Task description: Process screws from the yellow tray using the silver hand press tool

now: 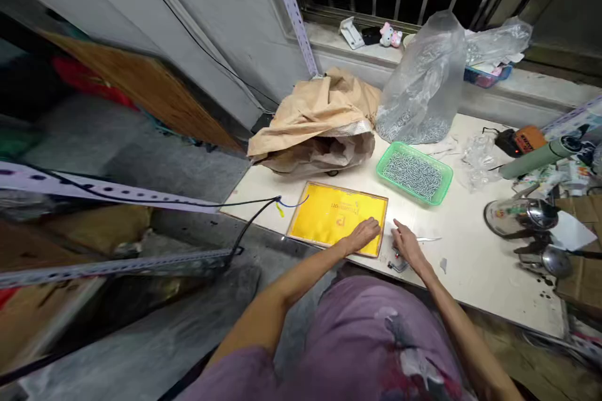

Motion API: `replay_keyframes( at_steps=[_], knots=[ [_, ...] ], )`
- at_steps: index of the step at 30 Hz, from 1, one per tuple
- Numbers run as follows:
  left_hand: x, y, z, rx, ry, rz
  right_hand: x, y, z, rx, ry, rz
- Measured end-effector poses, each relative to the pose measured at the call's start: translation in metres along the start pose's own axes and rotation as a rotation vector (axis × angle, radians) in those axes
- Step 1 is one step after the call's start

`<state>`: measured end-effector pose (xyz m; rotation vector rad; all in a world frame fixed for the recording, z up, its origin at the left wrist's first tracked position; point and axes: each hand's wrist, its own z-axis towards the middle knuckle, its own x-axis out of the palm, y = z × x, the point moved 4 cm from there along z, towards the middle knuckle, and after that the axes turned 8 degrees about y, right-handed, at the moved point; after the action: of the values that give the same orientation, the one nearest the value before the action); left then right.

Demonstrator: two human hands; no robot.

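My left hand [363, 235] rests over the right part of a yellow printed board [320, 213] with a thin brown rim, its fingers curled together. Just beyond the board's right edge is my right hand [408, 244], fingers drawn in. What either hand holds, if anything, is too small to make out. Beneath the right hand lies a small metal piece [399, 265], partly hidden. A thin pointed blade-like strip [429, 239] extends to the right of that hand. Beyond both hands stands a green basket [444, 191] full of small silvery screw-like pieces [414, 174].
A brown sack [324, 109] and a clear bag of metal pieces [423, 94] stand at the back of the white table [489, 288]. A steel kettle [517, 216] and a green bottle [540, 156] are on the right. Black cables [249, 222] hang at the left edge.
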<state>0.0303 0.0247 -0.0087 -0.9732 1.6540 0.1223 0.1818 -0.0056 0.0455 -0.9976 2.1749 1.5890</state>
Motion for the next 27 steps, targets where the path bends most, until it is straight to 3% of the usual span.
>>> replay_keyframes(
  at_steps=[4,8,11,14,17,20,27],
  knots=[
    [-0.002,-0.009,0.002,-0.057,0.002,-0.04,-0.02,-0.03,-0.023,0.023,-0.05,-0.063],
    [-0.016,-0.016,0.0,-0.131,0.027,-0.065,-0.028,-0.043,-0.055,0.047,-0.051,-0.222],
    [-0.033,-0.019,-0.006,-0.324,-0.038,-0.217,-0.02,-0.044,-0.078,0.118,0.105,-0.391],
    [-0.038,-0.031,-0.017,-0.538,-0.104,-0.545,-0.013,-0.044,-0.092,0.21,0.259,-0.564],
    [-0.022,-0.058,-0.022,-0.664,-0.014,-0.894,-0.016,-0.046,-0.092,0.232,0.306,-0.681],
    [0.0,-0.084,-0.02,-0.756,0.078,-1.105,-0.028,-0.051,-0.086,0.217,0.283,-0.743],
    [0.024,-0.111,-0.001,-0.867,0.022,-1.301,-0.045,-0.063,-0.084,0.18,0.254,-0.744]
  ],
)
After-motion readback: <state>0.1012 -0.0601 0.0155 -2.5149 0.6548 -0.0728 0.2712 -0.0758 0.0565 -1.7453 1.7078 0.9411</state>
